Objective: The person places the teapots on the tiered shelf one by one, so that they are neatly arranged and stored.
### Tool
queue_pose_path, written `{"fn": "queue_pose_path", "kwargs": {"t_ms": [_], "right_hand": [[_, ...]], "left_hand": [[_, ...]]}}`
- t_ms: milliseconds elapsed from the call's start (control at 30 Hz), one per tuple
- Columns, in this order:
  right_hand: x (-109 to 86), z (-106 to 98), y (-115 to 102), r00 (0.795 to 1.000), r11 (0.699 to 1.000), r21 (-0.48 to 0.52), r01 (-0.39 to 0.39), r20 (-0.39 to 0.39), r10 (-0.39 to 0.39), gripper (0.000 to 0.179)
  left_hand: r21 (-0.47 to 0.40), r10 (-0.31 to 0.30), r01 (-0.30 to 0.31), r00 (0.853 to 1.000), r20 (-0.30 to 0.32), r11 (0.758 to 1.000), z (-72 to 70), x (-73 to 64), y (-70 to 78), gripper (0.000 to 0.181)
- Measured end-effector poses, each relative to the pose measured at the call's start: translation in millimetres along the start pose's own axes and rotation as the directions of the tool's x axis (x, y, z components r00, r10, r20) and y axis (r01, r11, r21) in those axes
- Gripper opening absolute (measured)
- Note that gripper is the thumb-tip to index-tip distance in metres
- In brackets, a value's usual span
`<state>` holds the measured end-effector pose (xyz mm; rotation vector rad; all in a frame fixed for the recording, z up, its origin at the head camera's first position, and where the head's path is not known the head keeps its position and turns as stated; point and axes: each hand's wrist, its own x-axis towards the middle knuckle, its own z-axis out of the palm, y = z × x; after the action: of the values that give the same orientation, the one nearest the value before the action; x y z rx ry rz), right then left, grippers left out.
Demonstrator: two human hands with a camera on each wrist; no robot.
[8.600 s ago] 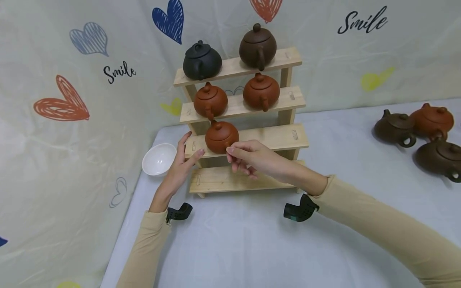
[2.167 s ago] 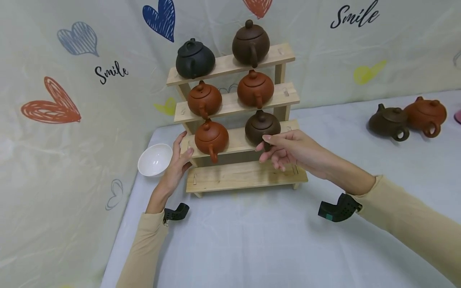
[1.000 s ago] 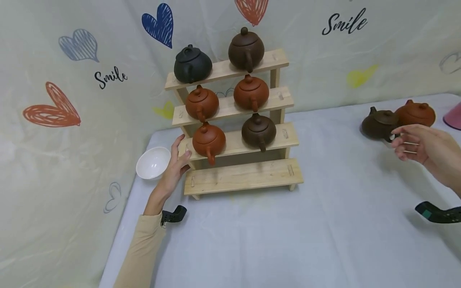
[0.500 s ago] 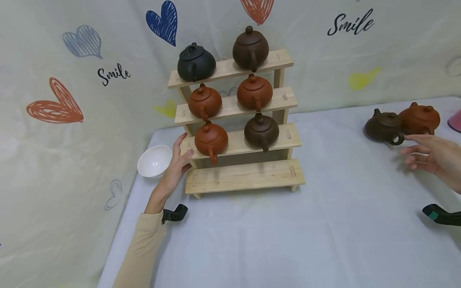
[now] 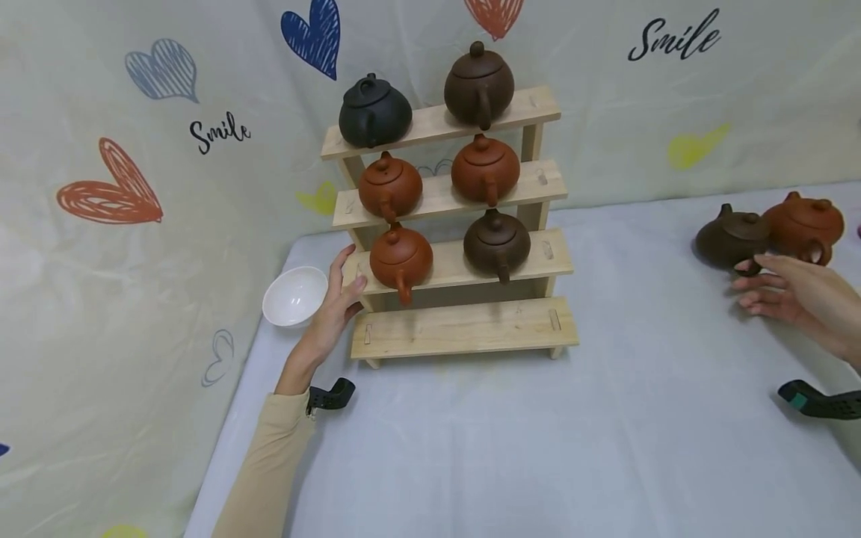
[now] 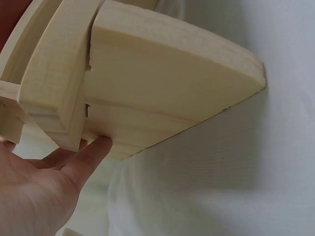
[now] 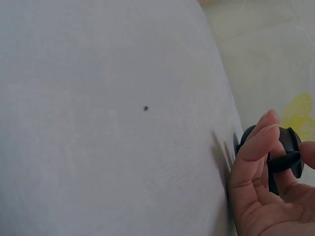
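A wooden tiered stand (image 5: 464, 329) has its left end gripped by my left hand (image 5: 328, 317), the thumb on the second shelf from the bottom. In the left wrist view, fingers (image 6: 91, 160) lie against the stand's wooden side panel (image 6: 147, 93). At the right, my right hand (image 5: 803, 299) pinches the handle of a dark brown teapot (image 5: 729, 239) standing on the table. The right wrist view shows fingers (image 7: 256, 152) curled at that handle (image 7: 284, 161), with the thumb partly cut off by the frame edge.
On the stand sit a black teapot (image 5: 374, 116), a tall brown teapot (image 5: 479, 86), several reddish teapots (image 5: 486, 172) and a dark brown one (image 5: 496, 243). Another reddish teapot (image 5: 803, 224) stands behind the gripped one. A white bowl (image 5: 294, 297) lies left of the stand.
A dark brown teapot came onto the stand's second shelf from the bottom, and the right hand let go of it. That hand moved right to another dark teapot's handle. The left hand stayed on the stand.
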<state>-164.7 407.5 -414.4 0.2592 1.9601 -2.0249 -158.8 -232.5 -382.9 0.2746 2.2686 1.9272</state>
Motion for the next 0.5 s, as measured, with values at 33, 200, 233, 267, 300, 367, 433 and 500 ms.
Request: {"fn": "queue_pose_path", "kwargs": {"t_ms": [33,200,233,267,300,367,433,500], "right_hand": [[0.8,0,0,1.0,1.0,0.006,-0.003,0.011,0.003,0.036],[3.5,-1,-1,0.999,0.999,0.003,-0.033,0.022,0.033,0.039],[3.4,-1,-1,0.999,0.999,0.011,-0.037,0.023,0.037,0.04],[3.1,-1,-2,0.999,0.999,0.025,-0.044,0.025,0.043,0.041],[2.4,0,-3,0.999,0.998,0.04,-0.047,0.029,0.046,0.041],[1.9,0,-6,0.998,0.997,0.051,-0.057,0.037,0.055,0.043],[2.1,1,-9,0.997,0.996,0.048,-0.073,0.043,0.07,0.045],[2.8,1,-10,0.996,0.996,0.039,-0.081,0.047,0.079,0.046]], "left_hand": [[0.0,0.001,-0.001,1.0,0.0,1.0,-0.1,0.2,-0.1,0.07],[-0.004,0.003,-0.003,1.0,0.009,1.0,0.5,1.3,0.1,0.07],[-0.004,0.004,-0.004,1.0,0.011,1.0,0.7,1.7,0.2,0.07],[-0.004,0.006,-0.006,1.0,0.013,1.0,0.9,2.1,0.5,0.069],[-0.004,0.007,-0.007,1.0,0.015,1.0,1.2,2.4,0.9,0.069],[-0.006,0.009,-0.009,1.0,0.017,1.0,1.6,2.7,1.6,0.069],[-0.004,0.01,-0.01,1.0,0.017,1.0,1.7,2.5,2.2,0.07],[-0.005,0.011,-0.011,1.0,0.016,1.0,1.8,1.9,3.0,0.07]]}}
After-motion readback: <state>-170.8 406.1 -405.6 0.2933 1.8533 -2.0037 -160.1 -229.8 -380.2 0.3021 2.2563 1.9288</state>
